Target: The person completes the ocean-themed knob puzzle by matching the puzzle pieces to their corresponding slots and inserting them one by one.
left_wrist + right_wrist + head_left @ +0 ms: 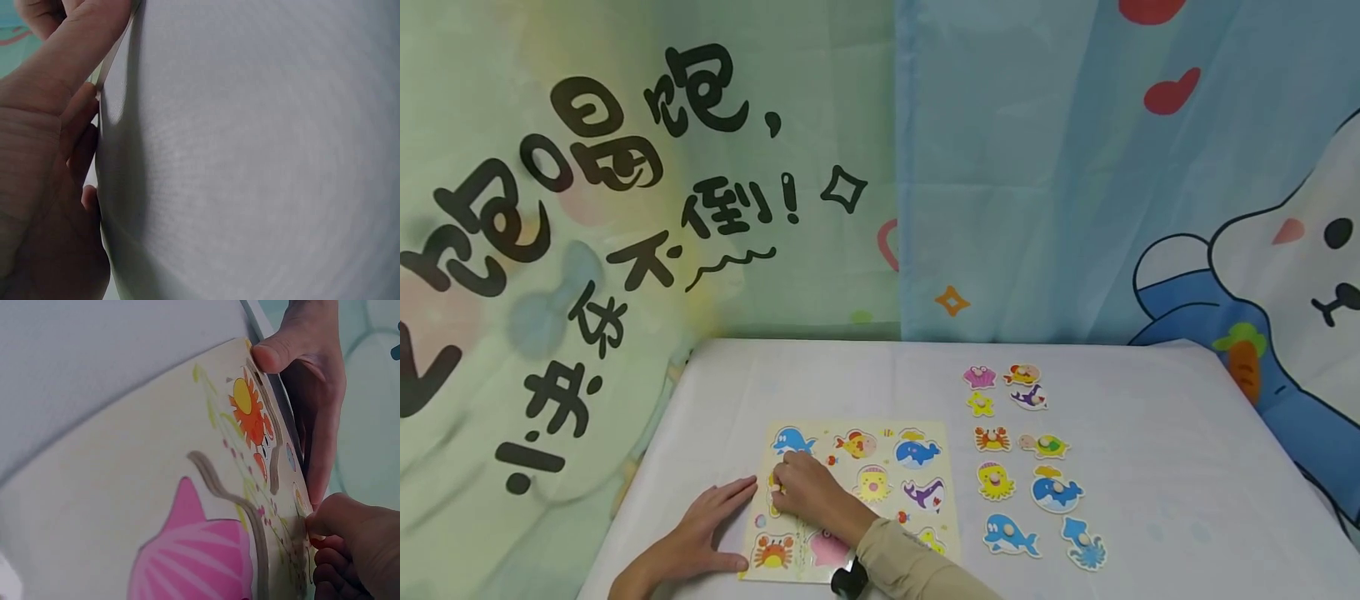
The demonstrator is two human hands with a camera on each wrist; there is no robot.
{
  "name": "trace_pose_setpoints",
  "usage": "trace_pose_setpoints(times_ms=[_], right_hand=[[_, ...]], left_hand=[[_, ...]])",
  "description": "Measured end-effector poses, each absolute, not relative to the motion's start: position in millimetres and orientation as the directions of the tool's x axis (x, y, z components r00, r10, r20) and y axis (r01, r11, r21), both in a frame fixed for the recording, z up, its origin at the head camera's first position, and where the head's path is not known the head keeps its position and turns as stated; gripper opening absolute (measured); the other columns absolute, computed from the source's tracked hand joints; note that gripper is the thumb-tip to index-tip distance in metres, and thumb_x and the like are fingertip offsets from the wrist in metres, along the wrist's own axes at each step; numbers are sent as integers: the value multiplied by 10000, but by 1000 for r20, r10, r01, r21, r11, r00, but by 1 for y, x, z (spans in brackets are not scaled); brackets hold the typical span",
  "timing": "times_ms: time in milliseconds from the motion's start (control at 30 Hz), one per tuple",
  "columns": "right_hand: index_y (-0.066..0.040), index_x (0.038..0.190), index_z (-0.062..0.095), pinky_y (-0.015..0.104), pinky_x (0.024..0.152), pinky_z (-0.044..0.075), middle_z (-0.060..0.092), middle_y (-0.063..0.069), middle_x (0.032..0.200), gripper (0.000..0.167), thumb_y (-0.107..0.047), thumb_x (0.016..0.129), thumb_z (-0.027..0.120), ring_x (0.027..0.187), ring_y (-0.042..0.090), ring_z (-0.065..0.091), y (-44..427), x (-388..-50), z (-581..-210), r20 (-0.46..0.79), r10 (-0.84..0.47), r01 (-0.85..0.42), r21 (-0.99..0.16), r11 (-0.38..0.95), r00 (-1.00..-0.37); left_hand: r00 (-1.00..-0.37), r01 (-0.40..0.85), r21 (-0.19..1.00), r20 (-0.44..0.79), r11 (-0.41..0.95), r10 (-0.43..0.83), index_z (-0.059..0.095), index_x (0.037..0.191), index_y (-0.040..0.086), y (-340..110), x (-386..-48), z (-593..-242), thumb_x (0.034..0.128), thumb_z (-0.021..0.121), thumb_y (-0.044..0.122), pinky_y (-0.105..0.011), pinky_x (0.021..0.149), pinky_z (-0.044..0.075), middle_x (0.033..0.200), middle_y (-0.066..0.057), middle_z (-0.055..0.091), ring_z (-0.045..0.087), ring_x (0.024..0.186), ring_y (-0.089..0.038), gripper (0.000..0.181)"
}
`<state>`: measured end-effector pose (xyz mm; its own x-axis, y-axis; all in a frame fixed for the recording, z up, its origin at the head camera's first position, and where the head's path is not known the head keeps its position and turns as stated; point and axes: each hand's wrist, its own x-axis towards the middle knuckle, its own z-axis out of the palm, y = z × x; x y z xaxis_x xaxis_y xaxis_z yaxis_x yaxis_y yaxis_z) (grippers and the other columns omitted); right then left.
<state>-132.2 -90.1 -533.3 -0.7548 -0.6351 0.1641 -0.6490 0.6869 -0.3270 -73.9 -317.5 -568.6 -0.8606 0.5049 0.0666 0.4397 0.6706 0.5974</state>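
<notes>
- Yellow piece (771, 493): located at the left side of the board, directly beneath the grip; mostly covered by the fingers.
- Right hand (815, 492): fingers curled, thumb and fingertips drawn to a narrow pinch on the yellow piece. The exact contact point is hidden.
- Board (842, 575): flat, cream-coloured, extending mainly to the right of the grip.
- Left hand (711, 523): left of the grip, thumb and fingers set wide apart. The thumb rests on the near-left corner of the board; the fingers lie extended along its left edge.
- Printed figures near the grip: blue dolphin figure (793, 440) just beyond it; crab figure (772, 551) on the near side; pink shell figure (827, 548) nearer and to the right, beside the right wrist.
- Printed figures farther right of the grip: octopus figure (872, 483) and purple figure (925, 495).
- Loose pieces: ten, right of the grip and clear of the board, including crab piece (992, 439), turtle piece (1051, 447), octopus piece (996, 482) and squid piece (1084, 546).
- Table (1157, 475): white covering, supporting the board and loose pieces.
- Backdrop (1000, 167): beyond the table, green to the left, blue to the right.
</notes>
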Motion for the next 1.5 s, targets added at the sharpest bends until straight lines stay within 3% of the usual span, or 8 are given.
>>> trace_pose_setpoints(times_ms=[167,400,500,833,1000,1133,1333,1500], right_hand=[[-152,859,706,127,613,343,549,-72,770,91,-233,821,691,685,49,445,-89,-132,-534,166,-624,-638,-344,689,-763],[-117,966,704,119,585,352,547,-67,819,175,-250,853,708,672,12,402,-85,-129,-533,58,-605,-548,-498,672,-794],[-123,995,687,136,560,349,540,-62,840,188,-260,866,699,680,20,410,-85,-124,-531,49,-601,-546,-484,684,-798],[-104,1012,650,138,585,370,532,-43,862,231,-246,840,710,673,24,413,-85,-119,-534,60,-576,-518,-520,679,-815],[-30,1253,586,155,687,440,555,-18,960,507,-272,829,723,747,31,459,-75,-119,-533,28,-572,-466,-613,638,-820],[-13,1405,469,170,695,433,536,-17,944,687,-294,833,727,765,29,447,-50,-118,-532,-17,-560,-391,-698,600,-829],[-16,1327,553,153,639,346,450,-44,780,569,-229,832,737,681,0,354,-6,-128,-530,47,-572,-424,-722,547,-819],[25,1242,591,156,622,367,498,26,806,452,-163,853,722,679,23,371,36,-158,-523,170,-598,-533,-679,505,-783]], left_hand=[[-861,435,596,58,675,505,420,1472,129,-319,-76,-570,711,797,516,-71,1036,-13,1522,-130,413,339,1349,-278,933],[-850,475,572,101,668,517,427,1465,106,-319,-74,-571,705,808,498,-113,1061,32,1506,-145,426,349,1353,-231,936],[-856,456,589,84,667,510,423,1469,118,-319,-74,-572,705,807,500,-42,1042,-38,1509,-155,419,319,1360,-222,937],[-861,449,587,83,674,501,426,1469,131,-319,-73,-573,700,810,500,-40,1036,-39,1506,-150,425,331,1342,-242,936],[-857,459,578,89,675,507,423,1471,131,-318,-74,-573,702,806,511,-48,1034,-30,1508,-147,424,335,1332,-262,939],[-855,462,573,87,676,511,420,1472,139,-317,-76,-574,706,798,525,-41,1052,-40,1513,-141,421,332,1346,-261,937],[-863,452,566,82,690,498,433,1463,120,-318,-73,-574,688,801,543,-15,1053,-53,1499,-161,432,314,1342,-240,956],[-855,473,558,103,682,508,428,1466,123,-318,-73,-572,698,795,539,-23,1055,-49,1498,-158,431,304,1362,-172,947]])
